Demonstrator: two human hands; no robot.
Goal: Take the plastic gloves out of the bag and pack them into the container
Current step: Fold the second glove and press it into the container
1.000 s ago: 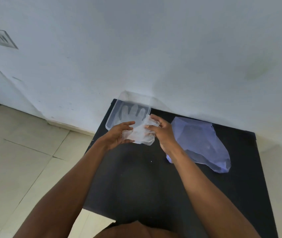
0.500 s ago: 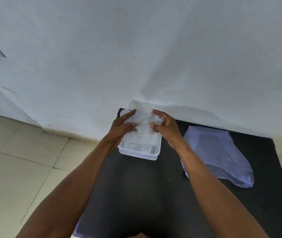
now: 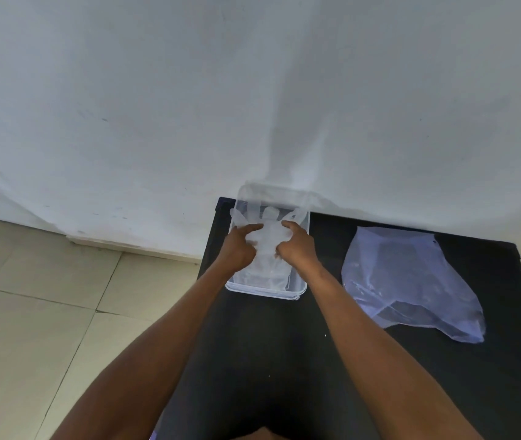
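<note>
Item 1, container (image 3: 265,292): clear plastic tub, rectangular, at the frame's centre, on the far left corner of the black table (image 3: 284,344), its far end against the white wall (image 3: 252,90).

Item 2, plastic gloves (image 3: 267,246): translucent, lying flat inside the container; the glove fingers fan out toward the wall at the tub's upper end. How many are stacked cannot be told through the clear film.

Item 3, left hand (image 3: 237,249): over the tub's left side, index finger stretched out and resting on the top glove, the other fingers curled loosely. It appears to press, not to grip.

Item 4, right hand (image 3: 297,246): over the tub's right side, fingertips bent down onto the glove. Whether they pinch the film or merely flatten it cannot be told.

Item 5, bag (image 3: 411,281): pale blue thin plastic, slumped on the table at right of centre, well apart from the container. It looks flat; whether gloves remain inside cannot be told.

Progress, as judged: at least one glove is out of the bag and seated in the container, now being smoothed. Left to do: release it, then check the bag for any remaining gloves. No lid is visible.
</note>
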